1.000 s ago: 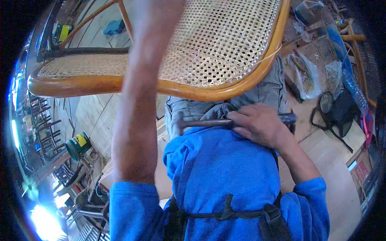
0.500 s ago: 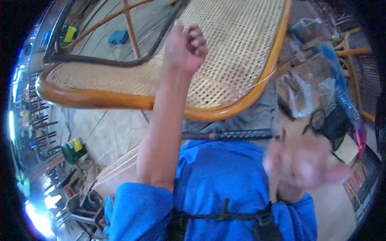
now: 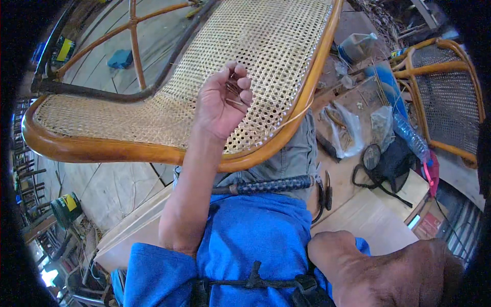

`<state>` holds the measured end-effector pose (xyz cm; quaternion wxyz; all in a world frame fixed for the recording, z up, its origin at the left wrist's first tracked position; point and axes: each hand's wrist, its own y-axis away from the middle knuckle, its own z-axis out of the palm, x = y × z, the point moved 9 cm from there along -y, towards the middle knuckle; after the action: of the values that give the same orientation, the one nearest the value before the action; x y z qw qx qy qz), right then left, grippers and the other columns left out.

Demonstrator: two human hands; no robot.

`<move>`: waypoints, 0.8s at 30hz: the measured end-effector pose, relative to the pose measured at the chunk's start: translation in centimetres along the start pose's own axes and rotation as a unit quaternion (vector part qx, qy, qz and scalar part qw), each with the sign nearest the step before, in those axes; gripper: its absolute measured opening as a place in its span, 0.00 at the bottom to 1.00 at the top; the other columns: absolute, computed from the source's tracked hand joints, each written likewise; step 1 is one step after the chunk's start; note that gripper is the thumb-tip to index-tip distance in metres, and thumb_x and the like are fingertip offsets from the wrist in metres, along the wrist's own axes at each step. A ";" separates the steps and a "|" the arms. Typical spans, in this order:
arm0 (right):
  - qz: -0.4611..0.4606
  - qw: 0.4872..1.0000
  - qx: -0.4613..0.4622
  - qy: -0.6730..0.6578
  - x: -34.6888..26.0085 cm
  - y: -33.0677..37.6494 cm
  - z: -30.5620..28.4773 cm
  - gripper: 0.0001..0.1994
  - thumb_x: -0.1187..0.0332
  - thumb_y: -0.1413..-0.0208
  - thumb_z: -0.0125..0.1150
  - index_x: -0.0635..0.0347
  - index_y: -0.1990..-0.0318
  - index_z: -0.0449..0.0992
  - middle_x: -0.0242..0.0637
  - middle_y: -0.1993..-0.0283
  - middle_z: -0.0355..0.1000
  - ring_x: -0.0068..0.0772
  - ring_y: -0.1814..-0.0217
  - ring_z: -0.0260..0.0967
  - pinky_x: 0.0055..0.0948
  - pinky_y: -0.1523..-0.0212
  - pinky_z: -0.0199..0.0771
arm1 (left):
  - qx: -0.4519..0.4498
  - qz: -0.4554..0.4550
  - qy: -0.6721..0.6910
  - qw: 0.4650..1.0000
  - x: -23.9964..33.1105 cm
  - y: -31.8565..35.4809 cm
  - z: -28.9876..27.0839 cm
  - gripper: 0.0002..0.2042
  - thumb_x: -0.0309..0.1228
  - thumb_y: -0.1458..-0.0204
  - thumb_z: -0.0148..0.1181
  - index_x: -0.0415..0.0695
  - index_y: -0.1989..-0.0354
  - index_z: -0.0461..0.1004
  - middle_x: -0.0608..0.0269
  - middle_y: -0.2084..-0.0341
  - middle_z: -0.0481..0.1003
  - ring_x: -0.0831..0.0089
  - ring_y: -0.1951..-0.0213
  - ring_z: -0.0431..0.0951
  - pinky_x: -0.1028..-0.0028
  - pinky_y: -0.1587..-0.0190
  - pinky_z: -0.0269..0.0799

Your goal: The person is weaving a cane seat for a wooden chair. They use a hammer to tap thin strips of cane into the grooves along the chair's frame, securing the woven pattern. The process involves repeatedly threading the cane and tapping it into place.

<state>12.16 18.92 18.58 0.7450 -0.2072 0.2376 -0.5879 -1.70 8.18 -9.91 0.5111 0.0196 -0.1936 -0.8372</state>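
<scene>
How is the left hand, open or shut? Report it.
Partly shut: the left hand has its palm toward the camera, fingers curled in over some thin pieces.

green bucket (image 3: 61, 216) | yellow patch (image 3: 68, 202), pale lettering | upper-left yellow label (image 3: 65, 50) | print too small to read

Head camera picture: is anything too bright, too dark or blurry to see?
In the head view, white glare washes out a lower-left patch; in that same view, the right hand is shadowed and hard to make out, the left hand looks fairly clear, and the corners are black.
</scene>
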 end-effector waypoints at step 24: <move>0.074 0.599 0.405 0.686 -3.9 7.3 -19.1 0.06 0.73 0.44 0.53 0.63 0.62 0.74 0.30 0.72 0.69 0.20 0.73 0.64 0.20 0.70 0.66 | -0.176 -0.055 0.086 0.979 -0.8 1.1 3.5 0.27 0.51 0.47 0.48 0.38 0.50 0.69 0.47 0.46 0.64 0.53 0.43 0.63 0.57 0.48 0.66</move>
<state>5.61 23.77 -0.61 0.4107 0.5986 0.4310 -0.5359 -1.20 9.52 -6.48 0.4746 0.0121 0.0027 -0.8801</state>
